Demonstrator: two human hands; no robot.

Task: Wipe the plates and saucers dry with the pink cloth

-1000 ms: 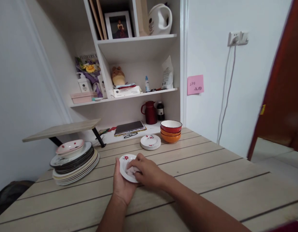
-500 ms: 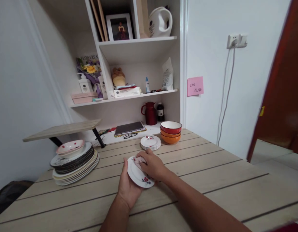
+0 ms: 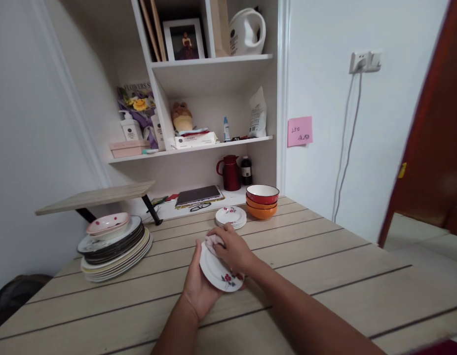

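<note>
A small white plate with red flowers rests tilted in my left hand, its thumb along the rim and the fingers underneath. My right hand is closed on a pale crumpled cloth and presses it against the upper edge of the plate's face. Just beyond my hands sits a short stack of matching flowered plates. Beside that stack, to the right, are several nested bowls, red on top and orange below.
A tall stack of plates topped by a pink-rimmed bowl stands at the left, partly under a raised wooden shelf. Behind lie a laptop and glasses, with a red jug and a dark bottle.
The plate and my left hand have shifted slightly right and down. My right hand and the cloth are now at the plate's upper edge.
</note>
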